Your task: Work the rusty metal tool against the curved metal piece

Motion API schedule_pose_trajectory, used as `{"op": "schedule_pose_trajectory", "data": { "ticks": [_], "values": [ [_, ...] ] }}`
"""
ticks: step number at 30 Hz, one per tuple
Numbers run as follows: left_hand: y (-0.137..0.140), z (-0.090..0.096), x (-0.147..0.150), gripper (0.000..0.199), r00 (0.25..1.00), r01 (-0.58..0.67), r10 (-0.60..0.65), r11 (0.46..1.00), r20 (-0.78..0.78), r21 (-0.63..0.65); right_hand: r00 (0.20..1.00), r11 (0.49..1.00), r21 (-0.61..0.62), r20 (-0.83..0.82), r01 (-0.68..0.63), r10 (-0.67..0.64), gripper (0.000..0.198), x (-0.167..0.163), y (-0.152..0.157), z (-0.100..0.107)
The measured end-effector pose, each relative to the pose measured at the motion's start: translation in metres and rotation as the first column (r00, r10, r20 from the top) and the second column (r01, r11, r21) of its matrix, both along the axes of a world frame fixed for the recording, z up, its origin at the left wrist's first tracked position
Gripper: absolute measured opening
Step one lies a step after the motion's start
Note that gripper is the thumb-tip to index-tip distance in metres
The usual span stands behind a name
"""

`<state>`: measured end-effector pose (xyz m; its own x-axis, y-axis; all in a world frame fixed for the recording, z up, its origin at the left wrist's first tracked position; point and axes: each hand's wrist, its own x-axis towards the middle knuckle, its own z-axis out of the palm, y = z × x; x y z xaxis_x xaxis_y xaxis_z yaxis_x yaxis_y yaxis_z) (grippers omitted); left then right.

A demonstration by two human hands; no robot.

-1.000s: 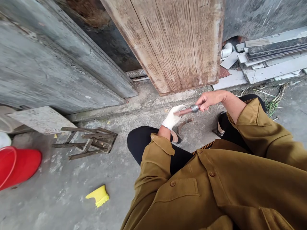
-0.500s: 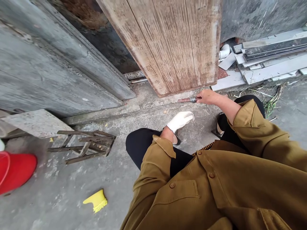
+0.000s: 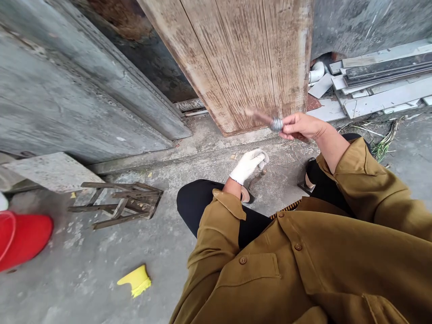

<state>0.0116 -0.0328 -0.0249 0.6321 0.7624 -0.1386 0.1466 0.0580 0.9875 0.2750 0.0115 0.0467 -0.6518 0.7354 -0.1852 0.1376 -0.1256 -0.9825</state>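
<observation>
My right hand (image 3: 300, 126), bare, grips a brown stick (image 3: 259, 116) with a coil of silvery wire (image 3: 276, 124) wound round it. The stick's far end is blurred and lies in front of the lower part of a weathered wooden panel (image 3: 249, 67). Lower and to the left, my left hand (image 3: 249, 165) wears a white glove. Its fingers are curled together over the concrete, and what they hold, if anything, is hidden. Just below the gloved fingers a short brownish piece (image 3: 258, 179) lies on the ground near my shoe.
A small wooden stool (image 3: 124, 202) lies on its side at left, near a red bucket (image 3: 30, 236). A yellow piece (image 3: 137, 280) lies on the concrete floor. Stacked pale and dark strips (image 3: 381, 85), a white pipe (image 3: 316, 72) and green stalks (image 3: 384, 144) are at right.
My right hand has risen with the stick and wire coil, from the ground edge to in front of the panel. My gloved left hand has shifted slightly left, uncovering the brownish piece.
</observation>
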Motion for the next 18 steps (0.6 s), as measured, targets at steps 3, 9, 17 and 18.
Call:
{"op": "schedule_pose_trajectory", "data": {
  "ticks": [3, 9, 17, 18],
  "values": [
    [-0.001, -0.003, 0.002, 0.032, 1.0, 0.009, -0.008, 0.998, 0.015, -0.055, 0.951, 0.954, 0.011, 0.083, 0.299, -0.299, 0.03, -0.001, 0.003, -0.007],
    [-0.004, -0.003, 0.007, 0.032, 0.996, 0.059, -0.063, 0.996, -0.059, -0.066, 0.699, 0.941, 0.317, 0.645, 0.122, -0.308, 0.019, -0.016, 0.011, -0.028],
    [-0.003, -0.006, 0.002, 0.028, 0.97, 0.064, -0.048, 0.996, -0.238, 0.061, 0.384, 0.861, -0.051, 0.881, -0.507, 0.278, 0.015, -0.034, -0.003, -0.033],
    [-0.003, -0.007, 0.001, 0.028, 0.967, 0.07, -0.046, 0.994, -0.252, 0.088, 0.39, 0.837, -0.153, 0.832, -0.525, 0.396, 0.013, -0.034, -0.005, -0.034]
  ]
}}
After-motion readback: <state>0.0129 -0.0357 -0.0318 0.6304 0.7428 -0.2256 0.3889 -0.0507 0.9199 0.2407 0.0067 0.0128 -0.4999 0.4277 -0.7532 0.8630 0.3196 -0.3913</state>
